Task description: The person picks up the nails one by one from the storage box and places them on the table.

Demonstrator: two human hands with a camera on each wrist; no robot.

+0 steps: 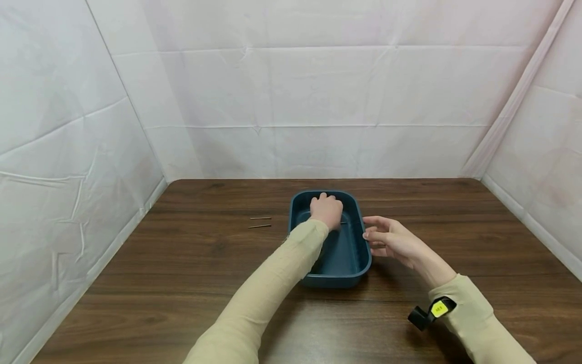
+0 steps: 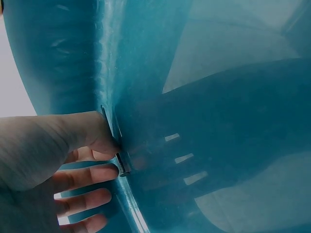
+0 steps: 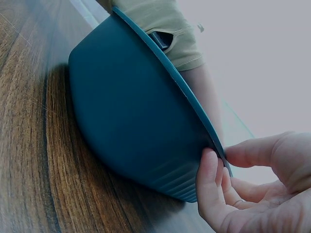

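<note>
A dark teal rectangular tray (image 1: 336, 277) stands at the middle of a brown wooden table. My left hand (image 1: 326, 210) reaches into its far end. In the left wrist view this hand (image 2: 114, 155) pinches a thin metal rod (image 2: 118, 145) between thumb and fingers, close to the tray's inner wall (image 2: 194, 48). My right hand (image 1: 367, 230) is at the tray's right rim. There the right wrist view shows the hand (image 3: 223, 158) pinching the rim, thumb above and fingers below the outer wall (image 3: 131, 121).
Two more thin rods (image 1: 259, 222) lie side by side on the table (image 1: 182, 283), left of the tray. White sheeted walls close in the table at the back and on both sides. A small black wrist camera (image 1: 429, 311) sits on my right sleeve.
</note>
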